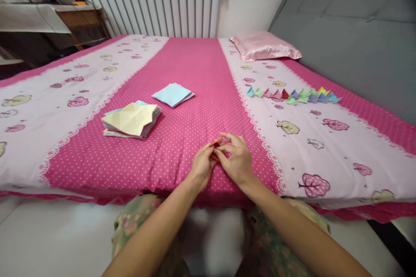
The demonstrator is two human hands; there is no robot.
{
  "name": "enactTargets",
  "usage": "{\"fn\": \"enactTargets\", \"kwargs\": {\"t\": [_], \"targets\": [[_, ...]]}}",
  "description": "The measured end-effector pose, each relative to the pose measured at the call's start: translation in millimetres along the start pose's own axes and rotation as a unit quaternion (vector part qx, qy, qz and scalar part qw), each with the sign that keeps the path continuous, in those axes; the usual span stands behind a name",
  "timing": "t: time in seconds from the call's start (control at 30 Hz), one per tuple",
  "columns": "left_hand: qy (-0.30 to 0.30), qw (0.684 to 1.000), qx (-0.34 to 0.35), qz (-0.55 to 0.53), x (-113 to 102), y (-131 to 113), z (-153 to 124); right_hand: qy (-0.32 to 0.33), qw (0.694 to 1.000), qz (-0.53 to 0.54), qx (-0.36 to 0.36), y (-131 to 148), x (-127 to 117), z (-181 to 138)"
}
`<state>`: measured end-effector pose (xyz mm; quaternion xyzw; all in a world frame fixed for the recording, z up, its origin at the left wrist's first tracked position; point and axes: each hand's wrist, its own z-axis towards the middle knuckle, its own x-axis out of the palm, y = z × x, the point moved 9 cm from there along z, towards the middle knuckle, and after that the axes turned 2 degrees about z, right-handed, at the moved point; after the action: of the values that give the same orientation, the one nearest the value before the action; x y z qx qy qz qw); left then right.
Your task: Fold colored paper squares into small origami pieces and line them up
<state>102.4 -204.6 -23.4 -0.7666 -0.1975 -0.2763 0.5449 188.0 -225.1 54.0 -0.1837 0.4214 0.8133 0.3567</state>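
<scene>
Both my hands meet over the near edge of the pink dotted bed sheet [182,73]. My left hand [203,165] and my right hand [236,158] pinch a small red folded paper [215,143] between their fingertips. Most of the paper is hidden by my fingers. To the left lies a stack of creased coloured papers [131,119] with a yellow sheet on top. Beyond it sits a smaller stack of light blue sheets [173,94]. A row of several small folded paper shapes [294,94] in mixed colours lines up on the right side of the bed.
A pink satin pillow [264,46] lies at the far right by a grey headboard [351,26]. A white radiator [149,6] runs along the back wall. A wooden desk [78,19] stands at the far left. My knees in patterned trousers [136,220] are below the bed edge.
</scene>
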Motion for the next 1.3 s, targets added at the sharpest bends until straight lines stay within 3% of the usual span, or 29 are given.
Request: {"fn": "enactTargets", "kwargs": {"t": [0.17, 0.57, 0.93, 1.3], "targets": [[-0.029, 0.998, -0.023, -0.051, -5.7, 1.6, 3.4, 0.036, 0.999, 0.018, 0.001, 4.3, 3.6, 0.9], [0.016, 0.982, -0.098, -0.158, 1.0, -11.4, -1.5, -0.044, 0.993, 0.102, -0.028, 9.6, -26.3, 4.5], [0.049, 0.975, -0.117, -0.184, 5.3, -12.4, -4.0, 0.005, 0.986, 0.141, -0.085, 27.2, -17.3, 1.8], [0.034, 0.982, -0.095, -0.161, 6.1, -19.8, -3.4, 0.036, 0.993, 0.109, -0.041, 12.1, 1.4, 2.6]]}}
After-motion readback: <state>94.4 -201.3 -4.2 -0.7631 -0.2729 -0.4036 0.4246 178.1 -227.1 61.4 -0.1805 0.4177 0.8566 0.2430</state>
